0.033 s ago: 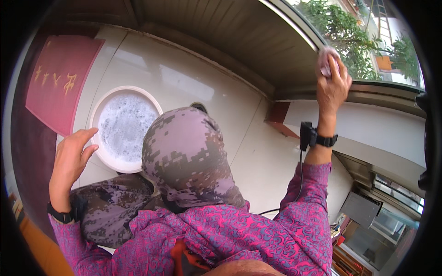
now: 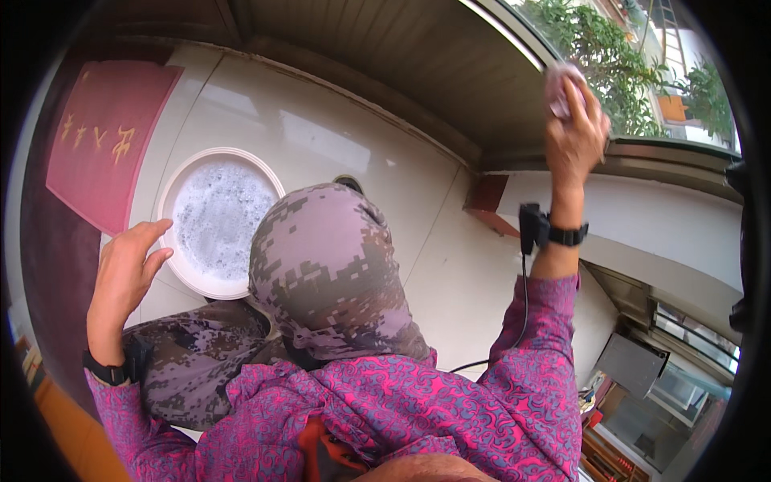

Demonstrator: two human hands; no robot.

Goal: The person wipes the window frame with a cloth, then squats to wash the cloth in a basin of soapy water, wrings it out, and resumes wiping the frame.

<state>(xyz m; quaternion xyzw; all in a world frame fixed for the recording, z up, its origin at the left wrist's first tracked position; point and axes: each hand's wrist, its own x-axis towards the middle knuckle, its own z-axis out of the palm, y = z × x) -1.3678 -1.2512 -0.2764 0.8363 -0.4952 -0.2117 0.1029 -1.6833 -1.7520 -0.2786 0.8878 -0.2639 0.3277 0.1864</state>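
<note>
My right hand [image 2: 577, 149] reaches up to the far right and grips a bunched pinkish cloth [image 2: 562, 90]. The cloth lies against the corner area of a window frame [image 2: 514, 34], its far part sticking out past my fingers. At the left, my left hand [image 2: 127, 265] hangs beside a white round basin [image 2: 212, 289], fingers stretched out and thumb apart, holding nothing. Its fingertips are at the basin's left rim; whether they touch it I cannot tell. Foamy water [image 2: 223, 217] fills the basin, which stands on the floor by my bent knee.
A dark ribbed panel [image 2: 377, 72] runs below the window. Plants [image 2: 614, 64] show through the glass. A white ledge [image 2: 618, 225] juts out at the right. A red mat [image 2: 108, 145] lies left of the basin. From my right wristband [image 2: 554, 233] a black cable runs down.
My right hand has slid a little up and left along the window frame with the cloth. The left hand has barely moved.
</note>
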